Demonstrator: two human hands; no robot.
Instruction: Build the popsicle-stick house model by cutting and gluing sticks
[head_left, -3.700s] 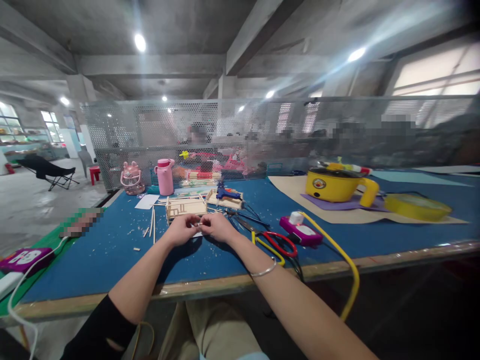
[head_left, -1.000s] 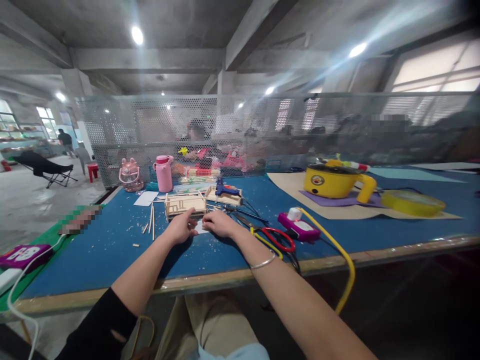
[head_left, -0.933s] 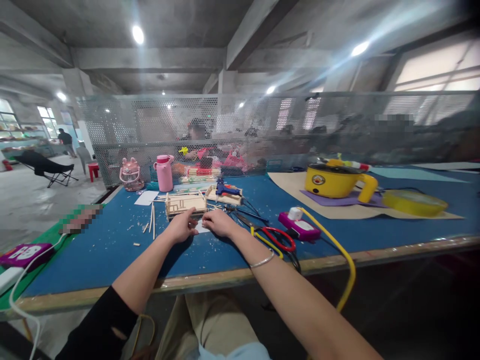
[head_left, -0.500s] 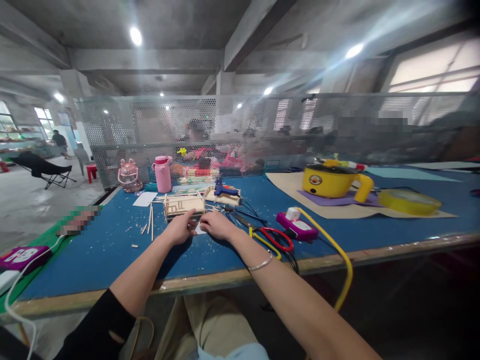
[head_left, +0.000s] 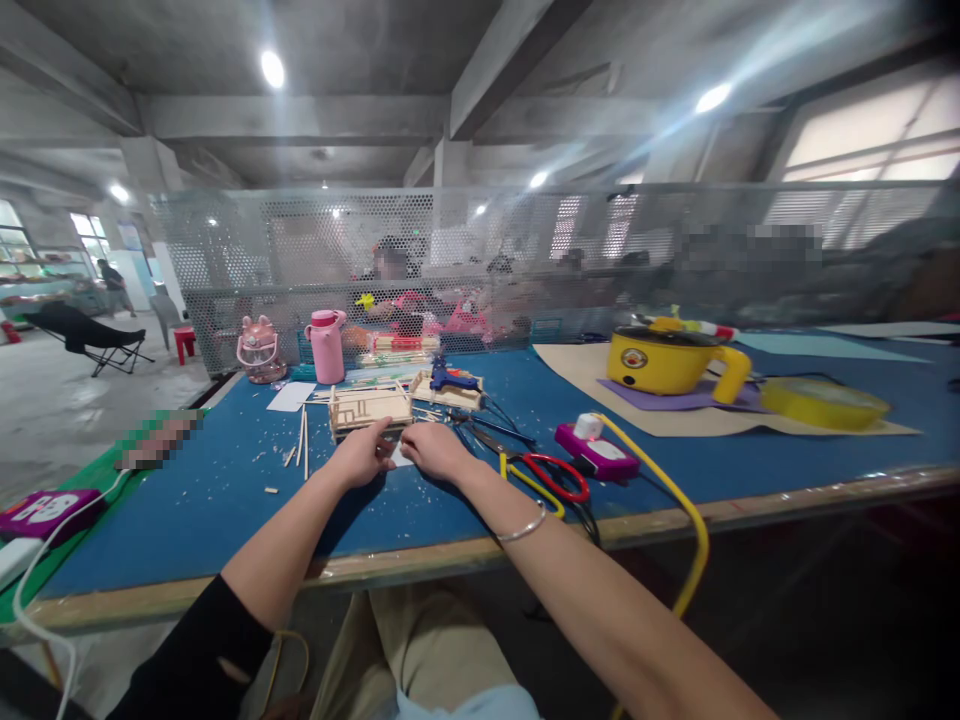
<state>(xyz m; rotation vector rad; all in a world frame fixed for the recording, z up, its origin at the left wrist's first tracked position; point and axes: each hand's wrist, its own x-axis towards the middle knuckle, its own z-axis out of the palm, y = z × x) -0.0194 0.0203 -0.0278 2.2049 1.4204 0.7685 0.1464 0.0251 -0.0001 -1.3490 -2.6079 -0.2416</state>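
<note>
My left hand (head_left: 361, 455) rests low over the blue tabletop with its fingers curled inward, right in front of a small wooden stick frame (head_left: 367, 410). My right hand (head_left: 433, 450) is beside it, fingers bent down and pressed together. Between the two hands lies a small white piece of paper (head_left: 401, 456), partly covered by them. Whatever the fingertips pinch is too small or hidden to name. Behind the hands, a blue glue gun (head_left: 451, 378) lies on a second wooden stick frame (head_left: 424, 390).
Red-handled scissors (head_left: 559, 478) and yellow-handled pliers (head_left: 536, 488) lie right of my hands, near a purple power strip (head_left: 600, 455) with a yellow cable. Farther right stand a yellow pot (head_left: 652, 362) and tape roll (head_left: 825, 402). A pink bottle (head_left: 327, 350) and loose sticks (head_left: 303, 440) are left.
Both hands stay in nearly the same place over the white paper. The view has shifted very slightly; nothing on the table has visibly moved.
</note>
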